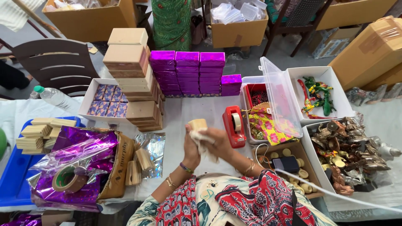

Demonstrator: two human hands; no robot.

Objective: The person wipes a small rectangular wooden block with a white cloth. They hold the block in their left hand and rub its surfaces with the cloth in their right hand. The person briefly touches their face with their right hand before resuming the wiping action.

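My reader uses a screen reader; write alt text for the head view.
Both hands, left hand and right hand, hold a small wooden block and white cloth over a table beside a red tape dispenser and stacked purple boxes.

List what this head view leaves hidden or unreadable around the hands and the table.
- Wooden block: lower part hidden by the white cloth and both hands.
- Left hand fingers: behind the block, grip unclear.
- Right hand: palm side unseen.
- Clear lidded box: contents blurred by its raised lid.
- Blue tray: covered by purple foil.
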